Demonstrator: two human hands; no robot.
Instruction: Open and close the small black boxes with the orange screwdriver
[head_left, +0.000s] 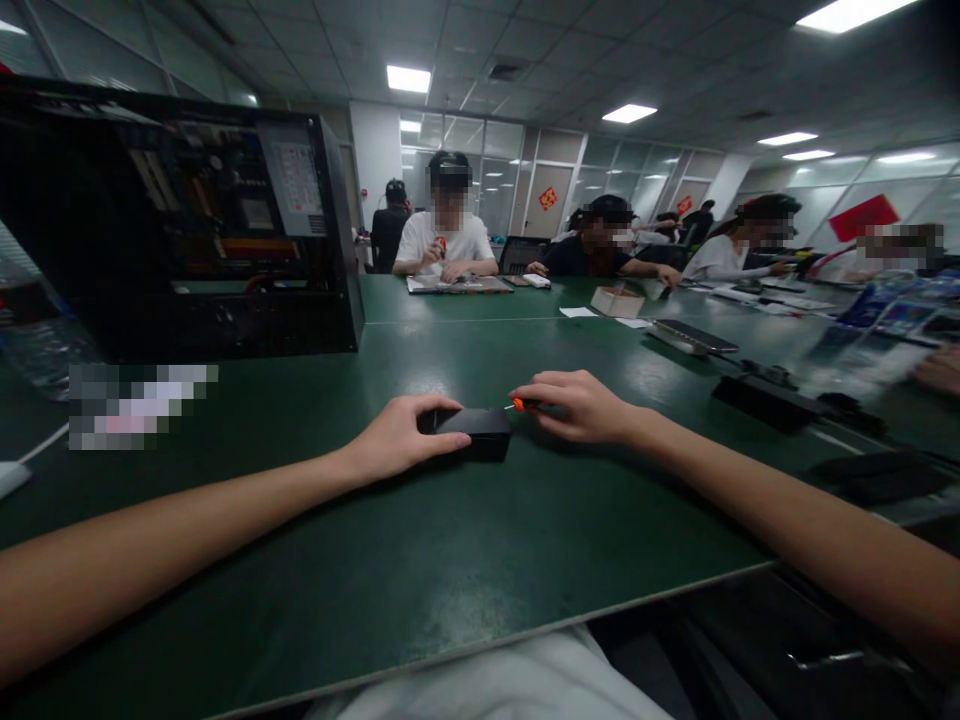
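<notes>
A broad green tabletop [465,560] carries everything and leaves bare room in front of the person, so both forearms can lie flat on it for support. An open computer case [187,220] stands upright at the far left, well apart from the hands. Other people sit along the far edge with their own items.

Near the middle of the tabletop lies a small black box [480,430], flat, matte and rectangular with rounded edges and a faint sheen on its top. The left hand [401,435] is clamped over its left end, apparently to pin it against sliding. The right hand [577,405], just beside the box's right end, pinches a tiny orange-handled screwdriver [519,404]. It is held low and nearly level, its thin tip pointing at the box's upper right corner.
</notes>
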